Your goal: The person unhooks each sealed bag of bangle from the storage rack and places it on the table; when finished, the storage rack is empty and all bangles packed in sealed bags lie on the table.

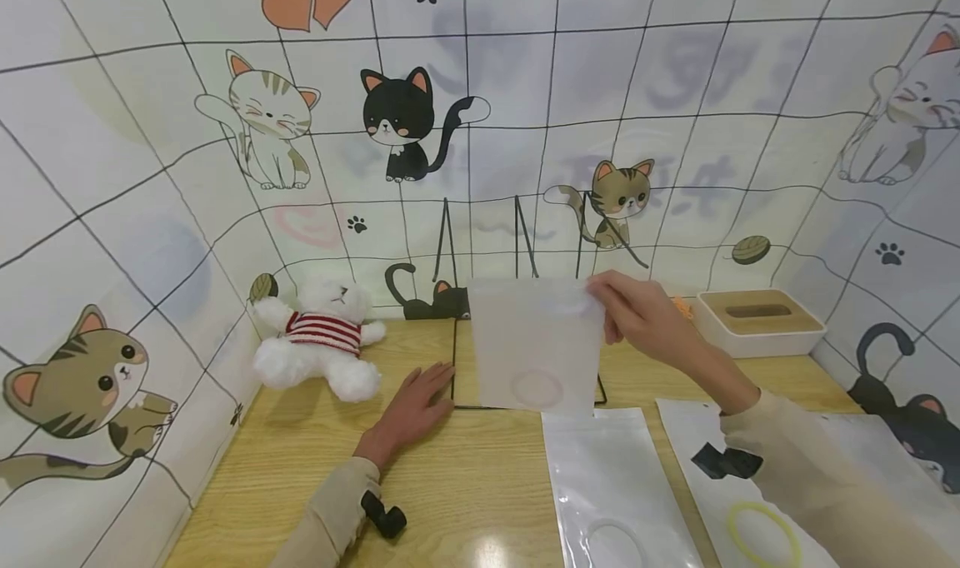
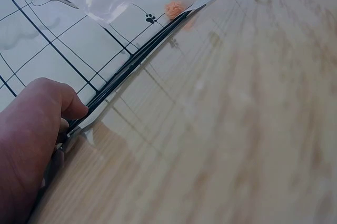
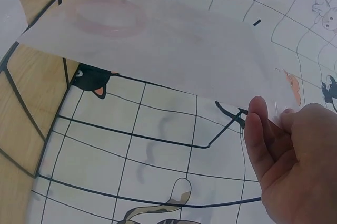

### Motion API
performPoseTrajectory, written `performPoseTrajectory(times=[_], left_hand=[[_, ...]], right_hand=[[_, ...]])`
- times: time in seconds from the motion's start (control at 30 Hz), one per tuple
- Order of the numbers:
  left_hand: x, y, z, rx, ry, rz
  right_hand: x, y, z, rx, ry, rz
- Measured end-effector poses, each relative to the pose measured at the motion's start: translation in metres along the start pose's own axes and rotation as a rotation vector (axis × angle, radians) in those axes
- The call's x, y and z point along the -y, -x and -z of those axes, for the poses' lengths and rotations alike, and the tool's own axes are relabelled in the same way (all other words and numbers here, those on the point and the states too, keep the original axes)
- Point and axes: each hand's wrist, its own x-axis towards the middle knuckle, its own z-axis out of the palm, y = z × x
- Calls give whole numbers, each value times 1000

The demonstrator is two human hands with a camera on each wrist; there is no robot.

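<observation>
My right hand (image 1: 637, 314) pinches the upper right corner of a translucent whitish plastic bag (image 1: 532, 326), which hangs upright in front of a black wire rack (image 1: 453, 360). A faint pinkish ring (image 3: 108, 16) shows low on the bag; whether it is inside or behind cannot be told. My left hand (image 1: 412, 410) rests on the table with its fingers stretched against the rack's left wire. In the left wrist view, the left hand (image 2: 37, 129) has a digit bent near the black wires. The bag hides much of the rack.
A white plush bear (image 1: 322, 339) in a striped top sits at the back left. A white box with a wooden lid (image 1: 757, 322) stands back right, near a small orange thing (image 1: 682, 307). Clear bags with a white ring (image 1: 615, 543) and yellow ring (image 1: 763, 535) lie in front.
</observation>
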Motion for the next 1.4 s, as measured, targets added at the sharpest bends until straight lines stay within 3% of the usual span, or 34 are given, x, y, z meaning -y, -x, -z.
performPoseTrajectory(times=[0.33, 0.7, 1.1, 1.4], left_hand=[[2, -1, 1, -20, -6, -9], [2, -1, 1, -87, -52, -61], [4, 2, 0, -92, -99, -109], [6, 0, -3, -67, -104, -100]], right_hand=[[19, 9, -11, 83, -23, -6], [32, 16, -34, 188, -224, 67], [16, 15, -61, 193, -303, -44], [3, 17, -70, 284, -300, -167]])
